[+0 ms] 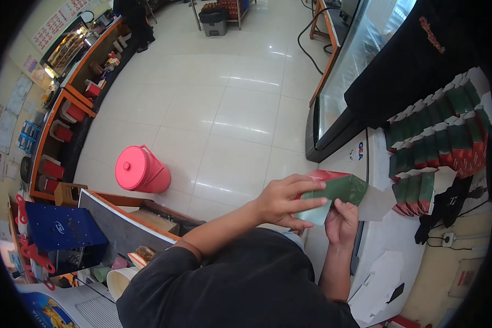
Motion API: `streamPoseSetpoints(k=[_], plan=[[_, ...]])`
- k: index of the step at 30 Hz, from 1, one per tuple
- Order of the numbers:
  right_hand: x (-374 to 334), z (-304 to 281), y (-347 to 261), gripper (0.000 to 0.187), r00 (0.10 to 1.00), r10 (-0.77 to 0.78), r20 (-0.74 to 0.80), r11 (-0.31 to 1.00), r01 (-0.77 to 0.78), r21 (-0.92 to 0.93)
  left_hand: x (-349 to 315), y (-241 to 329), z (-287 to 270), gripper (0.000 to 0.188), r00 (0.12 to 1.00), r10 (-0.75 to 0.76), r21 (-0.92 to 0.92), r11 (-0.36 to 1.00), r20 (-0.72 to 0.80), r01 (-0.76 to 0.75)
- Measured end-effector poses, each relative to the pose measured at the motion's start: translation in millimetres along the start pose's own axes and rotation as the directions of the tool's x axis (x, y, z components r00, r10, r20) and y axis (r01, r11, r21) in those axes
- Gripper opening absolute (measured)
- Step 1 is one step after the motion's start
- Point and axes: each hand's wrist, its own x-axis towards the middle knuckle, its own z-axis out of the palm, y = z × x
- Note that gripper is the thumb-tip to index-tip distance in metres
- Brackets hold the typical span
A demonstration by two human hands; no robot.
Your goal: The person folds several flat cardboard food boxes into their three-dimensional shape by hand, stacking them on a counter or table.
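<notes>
A small folding carton, green and red with a pale inside, is held between my two hands in front of my body. My left hand grips its left side, fingers stretched across the panels. On the near side, my right hand pinches the carton's lower edge between thumb and fingers. A whitish flap sticks out to the right, standing open. Part of the carton is covered by my fingers.
Rows of similar green and red cartons stand on the white chest freezer at right, with flat white cardboard pieces nearer. A glass-door fridge stands beyond. A pink lidded bucket sits on the tiled floor. A blue metal box is at left.
</notes>
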Motion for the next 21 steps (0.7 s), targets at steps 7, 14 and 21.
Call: streamPoseSetpoints(k=[7,14,21], plan=[[-11.5,-2.0,-13.3,0.04,1.0,0.01,0.009,1.0,-0.009,-0.029,11.3,2.9,-7.7,0.038,0.988,0.152,0.032,0.988,0.039,-0.153],[-19.9,14.2,-2.7,0.04,0.972,-0.218,-0.086,0.926,0.179,-0.332,9.4,10.6,-1.0,0.042,1.0,0.003,0.058,0.998,-0.002,-0.003],[-14.9,23.9,-5.2,0.04,0.981,-0.156,-0.111,0.975,0.136,-0.175,7.1,8.4,5.4,0.044,0.987,0.101,0.281,0.958,-0.129,-0.061]])
